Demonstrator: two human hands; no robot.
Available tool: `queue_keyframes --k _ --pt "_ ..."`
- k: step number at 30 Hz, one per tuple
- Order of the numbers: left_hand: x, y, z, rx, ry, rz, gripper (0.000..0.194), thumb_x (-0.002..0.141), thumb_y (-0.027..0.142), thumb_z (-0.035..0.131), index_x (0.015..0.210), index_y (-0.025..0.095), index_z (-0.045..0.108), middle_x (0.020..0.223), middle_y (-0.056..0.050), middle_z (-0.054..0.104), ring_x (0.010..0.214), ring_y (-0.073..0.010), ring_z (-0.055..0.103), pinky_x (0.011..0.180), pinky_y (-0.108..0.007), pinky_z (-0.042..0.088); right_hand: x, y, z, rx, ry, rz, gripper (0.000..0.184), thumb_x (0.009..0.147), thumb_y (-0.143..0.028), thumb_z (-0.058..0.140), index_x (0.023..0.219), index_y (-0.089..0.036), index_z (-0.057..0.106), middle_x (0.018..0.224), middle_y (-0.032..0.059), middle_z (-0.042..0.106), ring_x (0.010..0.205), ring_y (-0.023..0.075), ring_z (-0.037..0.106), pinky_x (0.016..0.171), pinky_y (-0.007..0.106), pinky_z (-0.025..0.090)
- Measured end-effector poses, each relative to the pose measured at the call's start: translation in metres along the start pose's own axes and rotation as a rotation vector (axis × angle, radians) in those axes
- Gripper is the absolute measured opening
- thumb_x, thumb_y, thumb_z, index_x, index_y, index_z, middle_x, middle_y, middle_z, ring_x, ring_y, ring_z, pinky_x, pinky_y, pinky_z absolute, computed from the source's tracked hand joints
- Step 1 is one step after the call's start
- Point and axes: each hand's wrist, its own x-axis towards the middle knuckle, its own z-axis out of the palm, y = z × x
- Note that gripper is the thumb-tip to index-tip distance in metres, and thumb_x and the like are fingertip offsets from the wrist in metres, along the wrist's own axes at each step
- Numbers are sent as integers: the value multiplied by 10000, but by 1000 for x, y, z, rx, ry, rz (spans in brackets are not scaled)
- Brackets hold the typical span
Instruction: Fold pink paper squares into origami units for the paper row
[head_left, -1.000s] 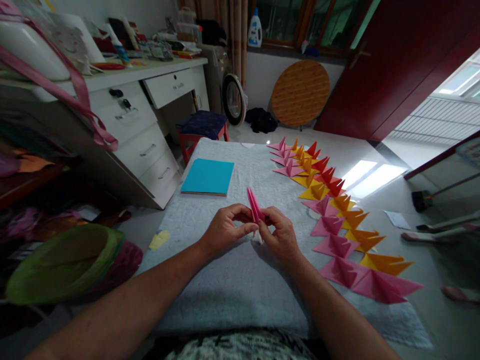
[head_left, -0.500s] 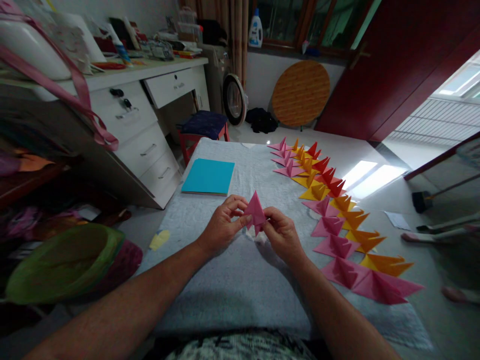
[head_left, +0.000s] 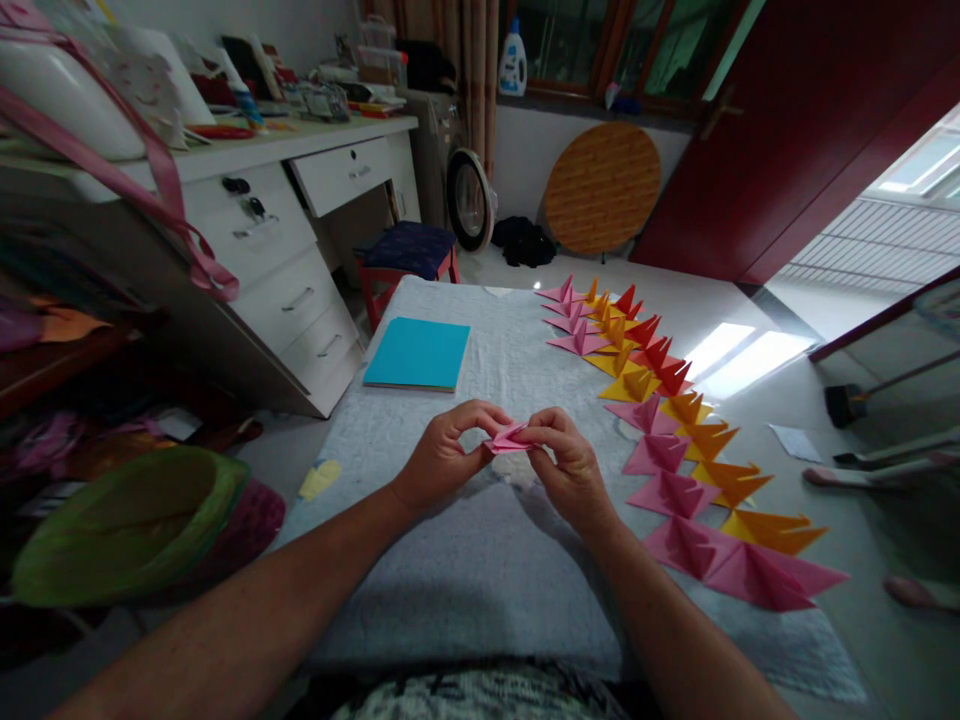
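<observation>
Between my two hands is a small piece of folded pink paper [head_left: 508,438], seen nearly edge-on just above the cloth. My left hand [head_left: 455,447] pinches its left end between thumb and fingers. On its right end, the thumb and fingers of my right hand [head_left: 564,462] are closed as well. Parts of the paper lie hidden behind the fingertips. Folded paper cranes in pink [head_left: 671,494], yellow [head_left: 729,482] and red [head_left: 657,352] stand in rows along the right side of the table. A stack of blue square paper [head_left: 418,353] lies beyond my left hand.
A grey cloth [head_left: 450,600] covers the table [head_left: 517,310]. At the left stand a green-lined bin [head_left: 127,530] and a white desk with drawers [head_left: 255,240]. A stool [head_left: 411,250] is behind the table's far left corner. Someone's foot [head_left: 911,590] shows at the right edge.
The pink paper has turned from an upright point to lying nearly flat between my fingers. Both hands have shifted their grip slightly; the cranes and blue stack have stayed put.
</observation>
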Motion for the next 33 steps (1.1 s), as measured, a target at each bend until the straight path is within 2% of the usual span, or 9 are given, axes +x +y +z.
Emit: queue_keyframes --k 5,11,16,19,24,28,33 --pt "1 3 0 141 29 94 37 878 228 691 848 207 689 975 -59 731 927 -192 675 863 -320 501 -2 -6 1 -56 -49 -62 366 784 -72 548 1057 -274 684 945 36 604 867 188 585 751 327 485" --pt "1 5 0 235 54 215 56 870 160 677 837 203 689 916 -53 730 896 -186 674 860 -325 506 -3 -10 1 -108 -106 -78 352 762 -159 663 1104 -236 634 1074 81 630 1019 245 586 905 408 484" --pt "0 2 1 244 34 269 61 848 141 696 835 195 671 905 -49 710 879 -178 661 826 -317 512 -3 -1 4 -156 -77 -99 171 865 -171 626 1018 -238 663 994 69 667 948 219 611 857 379 497" --pt "-1 2 0 220 -13 225 57 845 148 692 844 195 659 995 -60 693 956 -186 657 881 -333 508 -3 2 3 -118 -73 -95 182 909 -135 558 1004 -244 668 973 58 684 930 198 625 836 350 495" --pt "-3 4 2 83 -91 21 205 788 124 708 905 208 561 1275 -85 614 1216 -227 582 1062 -396 430 -4 2 1 -32 -77 26 112 927 -170 558 904 -231 649 836 14 644 805 166 588 775 304 467" --pt "-2 2 3 -111 -112 -70 241 797 160 715 914 207 509 1248 -100 603 1205 -223 588 1034 -384 460 -6 7 1 83 -83 135 108 943 -246 573 878 -229 657 804 1 620 787 163 575 768 294 463" --pt "0 4 0 -96 -142 -21 155 794 158 715 869 185 582 1168 -85 616 1108 -212 617 989 -364 472 -9 13 2 225 -111 204 113 940 -301 599 959 -238 692 889 17 672 841 179 610 819 316 479"
